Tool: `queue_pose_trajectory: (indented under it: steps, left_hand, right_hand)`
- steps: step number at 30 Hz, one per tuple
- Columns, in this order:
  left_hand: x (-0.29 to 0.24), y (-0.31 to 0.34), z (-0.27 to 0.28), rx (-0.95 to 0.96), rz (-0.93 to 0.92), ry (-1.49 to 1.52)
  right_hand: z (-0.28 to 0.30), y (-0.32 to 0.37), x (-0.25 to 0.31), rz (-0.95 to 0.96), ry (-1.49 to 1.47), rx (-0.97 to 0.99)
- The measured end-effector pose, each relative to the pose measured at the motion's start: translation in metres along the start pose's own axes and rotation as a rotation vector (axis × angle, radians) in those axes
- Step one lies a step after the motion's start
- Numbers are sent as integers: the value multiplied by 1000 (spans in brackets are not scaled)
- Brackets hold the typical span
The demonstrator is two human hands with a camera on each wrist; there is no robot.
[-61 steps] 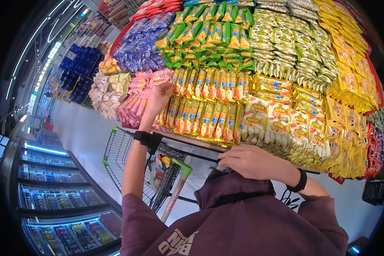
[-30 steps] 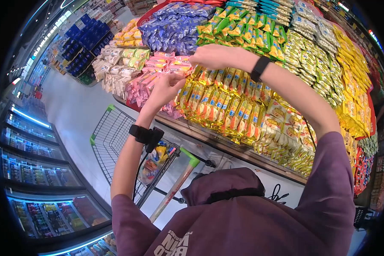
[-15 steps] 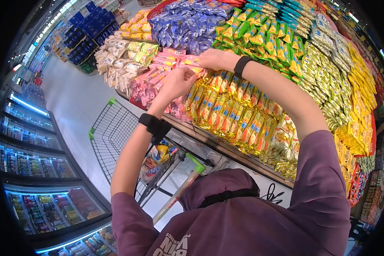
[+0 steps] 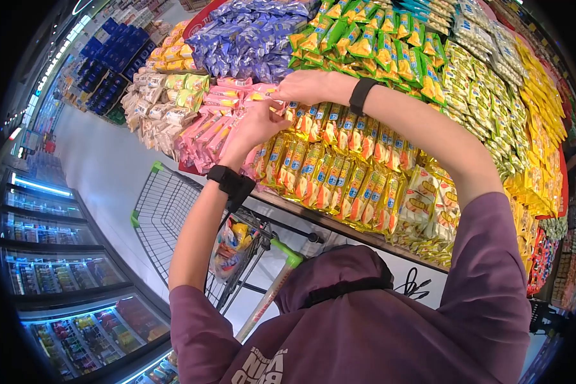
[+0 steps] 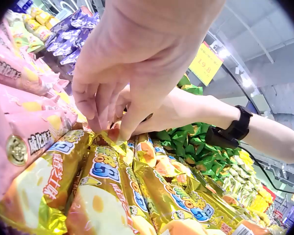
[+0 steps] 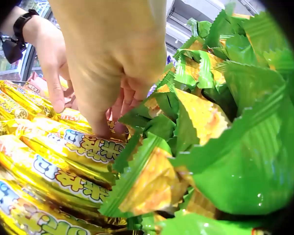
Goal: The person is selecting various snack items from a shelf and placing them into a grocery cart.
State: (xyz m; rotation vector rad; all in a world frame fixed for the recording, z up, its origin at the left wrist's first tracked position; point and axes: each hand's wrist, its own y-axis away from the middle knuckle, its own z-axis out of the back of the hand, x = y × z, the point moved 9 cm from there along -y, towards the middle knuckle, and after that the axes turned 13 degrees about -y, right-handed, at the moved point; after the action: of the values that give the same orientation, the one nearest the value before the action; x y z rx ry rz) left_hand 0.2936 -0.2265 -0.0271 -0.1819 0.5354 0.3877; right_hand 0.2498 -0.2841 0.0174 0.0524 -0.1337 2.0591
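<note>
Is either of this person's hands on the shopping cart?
No, the left hand and the right hand are both up at the gold packets, away from the cart.

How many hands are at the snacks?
2: the left hand, its fingers touching the gold packs, near the pink ones, and the right hand just beyond it, beside the green packs. No others show.
</note>
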Motion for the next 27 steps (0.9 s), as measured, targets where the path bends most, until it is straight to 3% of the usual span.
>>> queue_pose_trajectory:
  steps: [7,10,13,22,27]
  left_hand:
    - [-11,-2,2,16,44,-69]
    - [-2,-7,-6,31,44,-37]
    - [-5,-7,-5,17,33,-17]
    - [-4,-7,5,45,69,-34]
    - [-8,-6,5,57,32,-11]
  right_hand:
    - [11,-4,10,-27,-91,103]
    - [3,-8,7,-50,27,165]
    - [1,-12,9,0,153,66]
    - [-6,-10,6,-12,206,75]
    - [-15,-9,-12,-129,145,278]
